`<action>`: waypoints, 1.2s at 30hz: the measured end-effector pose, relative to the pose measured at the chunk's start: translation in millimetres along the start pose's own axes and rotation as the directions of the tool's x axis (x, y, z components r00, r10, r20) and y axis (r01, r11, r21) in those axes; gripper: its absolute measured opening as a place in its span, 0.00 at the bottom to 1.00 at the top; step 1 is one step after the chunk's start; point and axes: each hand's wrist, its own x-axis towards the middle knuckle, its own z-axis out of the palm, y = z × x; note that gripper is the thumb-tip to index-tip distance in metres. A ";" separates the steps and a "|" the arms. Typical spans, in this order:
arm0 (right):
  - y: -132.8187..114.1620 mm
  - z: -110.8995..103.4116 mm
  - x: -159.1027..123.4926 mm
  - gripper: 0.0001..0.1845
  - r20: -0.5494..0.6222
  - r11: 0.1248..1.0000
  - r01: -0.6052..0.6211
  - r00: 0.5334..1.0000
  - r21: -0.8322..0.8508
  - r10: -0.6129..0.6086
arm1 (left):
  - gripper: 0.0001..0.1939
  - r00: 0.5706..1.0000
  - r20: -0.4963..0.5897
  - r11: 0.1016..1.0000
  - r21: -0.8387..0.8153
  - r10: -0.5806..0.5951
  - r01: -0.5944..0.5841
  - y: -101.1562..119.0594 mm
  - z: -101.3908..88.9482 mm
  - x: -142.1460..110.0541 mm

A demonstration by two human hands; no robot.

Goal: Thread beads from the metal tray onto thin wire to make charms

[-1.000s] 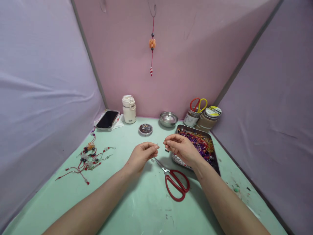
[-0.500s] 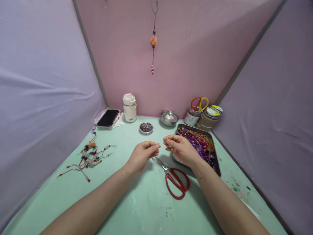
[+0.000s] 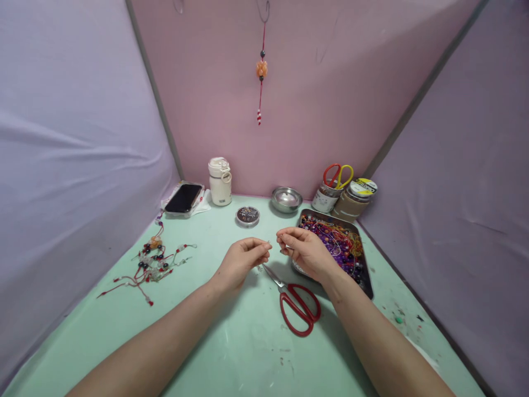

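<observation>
My left hand and my right hand hover close together above the green table, fingertips a few centimetres apart. Each hand is closed in a pinch. The left pinches a tiny clear bead or thread end; what the right pinches is too small to name. Red-handled scissors lie on the table just below both hands. A metal tray full of coloured beads and cords sits under and behind my right hand.
Finished beaded strings lie at the left. Along the back stand a phone, a white bottle, a small round tin, a steel bowl and jars with scissors. A beaded tassel hangs on the wall.
Both hands have stayed almost still, pinched near each other; the view has shifted slightly.
</observation>
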 end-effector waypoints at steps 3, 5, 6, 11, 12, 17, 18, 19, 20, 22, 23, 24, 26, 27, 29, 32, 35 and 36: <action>0.9 -0.7 0.4 0.09 0.014 1.000 -0.002 1.000 0.010 0.002 | 0.11 1.000 -0.001 1.000 -0.004 -0.002 0.002 0.4 0.5 -0.3; 1.8 -1.1 0.8 0.09 0.024 1.000 0.001 1.000 0.008 -0.001 | 0.11 1.000 -0.001 1.000 -0.003 -0.001 0.001 0.2 0.5 -0.3; 2.3 -1.2 0.9 0.08 0.027 1.000 0.002 1.000 0.007 -0.002 | 0.11 1.000 0.000 1.000 -0.002 0.001 -0.001 -0.1 0.3 -0.2; 3.0 -1.4 0.6 0.09 0.029 1.000 -0.002 1.000 0.013 0.001 | 0.11 1.000 0.007 1.000 0.001 0.004 -0.004 -2.1 -1.0 0.5; 3.0 -1.5 0.6 0.09 0.029 1.000 -0.008 1.000 0.021 0.007 | 0.11 1.000 0.005 1.000 0.001 0.004 -0.004 -2.2 -1.1 0.5; 5.1 -2.0 1.3 0.10 0.043 0.993 -0.062 0.997 0.099 0.058 | 0.11 1.000 -0.004 1.000 -0.010 0.000 0.000 -0.4 0.0 -0.7; 5.8 -2.1 1.5 0.10 0.047 0.991 -0.074 0.997 0.115 0.068 | 0.11 1.000 -0.008 1.000 -0.010 -0.002 0.002 0.2 0.4 -1.0; 6.4 -2.1 1.8 0.11 0.052 0.988 -0.085 0.996 0.129 0.079 | 0.11 1.000 -0.011 1.000 -0.010 -0.002 0.002 0.8 0.9 -1.2; 7.0 -2.0 2.0 0.11 0.053 0.986 -0.094 0.995 0.140 0.087 | 0.11 1.000 -0.014 1.000 -0.010 -0.003 0.003 1.2 1.2 -1.4; 7.7 -1.7 2.2 0.11 0.052 0.982 -0.106 0.994 0.157 0.099 | 0.11 1.000 -0.015 1.000 -0.014 -0.006 0.006 1.5 1.8 -1.6; 7.9 -1.6 2.2 0.11 0.050 0.980 -0.110 0.993 0.163 0.103 | 0.11 1.000 -0.016 1.000 -0.017 -0.006 0.006 1.5 2.0 -1.7; 8.0 -1.5 2.3 0.11 0.050 0.979 -0.113 0.993 0.167 0.106 | 0.11 1.000 -0.016 1.000 -0.020 -0.005 0.005 1.2 2.1 -1.6; 8.2 -1.6 2.5 0.11 0.054 0.978 -0.119 0.992 0.170 0.111 | 0.11 1.000 -0.017 1.000 -0.024 0.000 -0.001 0.5 2.1 -1.5; 8.4 -1.8 2.6 0.11 0.057 0.978 -0.121 0.992 0.170 0.112 | 0.11 1.000 -0.019 1.000 -0.026 0.003 -0.003 0.2 2.0 -1.5; 9.0 -2.3 3.0 0.12 0.059 0.977 -0.120 0.992 0.175 0.111 | 0.12 1.000 -0.023 1.000 -0.028 0.005 -0.006 -0.4 1.7 -1.5; 9.5 -2.6 3.2 0.12 0.058 0.976 -0.113 0.993 0.187 0.104 | 0.12 1.000 -0.025 1.000 -0.022 0.007 -0.008 -0.7 1.1 -1.6; 8.8 -1.5 2.6 0.11 0.047 0.977 -0.112 0.993 0.179 0.105 | 0.12 1.000 -0.029 1.000 -0.014 0.007 -0.007 -0.6 0.8 -1.5; 8.3 -0.9 2.2 0.11 0.040 0.978 -0.110 0.994 0.174 0.105 | 0.12 1.000 -0.031 1.000 -0.013 0.006 -0.007 -0.6 0.9 -1.4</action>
